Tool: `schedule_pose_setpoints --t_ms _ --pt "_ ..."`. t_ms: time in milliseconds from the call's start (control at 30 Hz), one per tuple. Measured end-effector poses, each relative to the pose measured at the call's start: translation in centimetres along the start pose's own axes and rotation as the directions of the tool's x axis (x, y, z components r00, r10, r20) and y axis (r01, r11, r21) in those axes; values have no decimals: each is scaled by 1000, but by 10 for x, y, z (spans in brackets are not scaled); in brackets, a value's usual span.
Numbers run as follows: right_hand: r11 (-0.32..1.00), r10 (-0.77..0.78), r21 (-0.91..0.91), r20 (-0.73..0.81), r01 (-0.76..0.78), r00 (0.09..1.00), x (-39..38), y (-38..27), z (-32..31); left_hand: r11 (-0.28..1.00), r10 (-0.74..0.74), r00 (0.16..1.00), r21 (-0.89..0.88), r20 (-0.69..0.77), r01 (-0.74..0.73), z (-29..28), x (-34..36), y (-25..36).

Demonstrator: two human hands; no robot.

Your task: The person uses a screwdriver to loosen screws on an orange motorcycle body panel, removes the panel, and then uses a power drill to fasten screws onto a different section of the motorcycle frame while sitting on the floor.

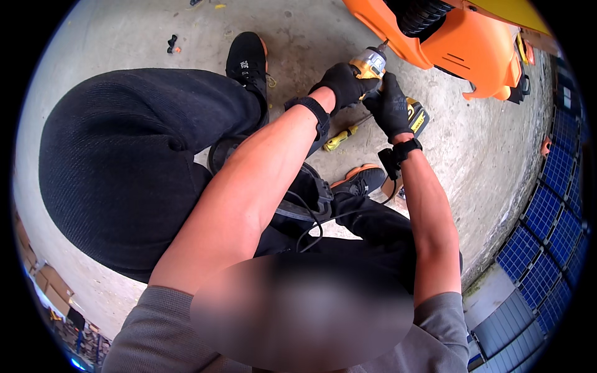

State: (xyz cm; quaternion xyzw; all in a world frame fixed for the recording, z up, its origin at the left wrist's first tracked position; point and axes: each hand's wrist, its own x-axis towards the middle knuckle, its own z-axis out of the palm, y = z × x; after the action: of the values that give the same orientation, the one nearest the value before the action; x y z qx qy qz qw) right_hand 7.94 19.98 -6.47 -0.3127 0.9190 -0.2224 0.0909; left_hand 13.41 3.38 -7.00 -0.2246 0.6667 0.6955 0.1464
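Note:
My left hand (342, 87) in a black glove is closed on the yellow-and-silver power driver (368, 62), near its head. My right hand (390, 107), also gloved, is wrapped round the same driver's handle, just above its yellow-and-black battery (418, 118). The driver's bit points up at the lower edge of an orange plastic body panel (469, 62) at the upper right; whether it touches cannot be told. A black corrugated part (418, 15) sits within the orange body. A yellow-handled screwdriver (337, 140) lies on the concrete floor below my hands.
My bent legs (118, 168) and black shoes (244, 59) surround the work spot. Small dark and orange bits (172, 43) lie on the floor at upper left. Blue panels (538, 217) line the right side. Cardboard (55, 286) is at the lower left.

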Motion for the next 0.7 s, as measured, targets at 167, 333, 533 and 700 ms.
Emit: schedule_pose_setpoints --t_ms 167,333,533,700 --pt "1000 -22 -3 -32 22 999 0 -1 2 1000 18 1000 21 -15 -18 1 3 -2" --pt "999 -28 -37 -30 27 999 1 4 4 1000 9 1000 -17 0 -9 0 0 0" --pt "998 -37 -47 -71 34 997 -1 -1 6 998 22 999 54 -28 -21 -1 1 2" --pt "995 -11 -97 -54 5 998 0 -1 5 998 34 997 53 -64 -31 2 -5 4"
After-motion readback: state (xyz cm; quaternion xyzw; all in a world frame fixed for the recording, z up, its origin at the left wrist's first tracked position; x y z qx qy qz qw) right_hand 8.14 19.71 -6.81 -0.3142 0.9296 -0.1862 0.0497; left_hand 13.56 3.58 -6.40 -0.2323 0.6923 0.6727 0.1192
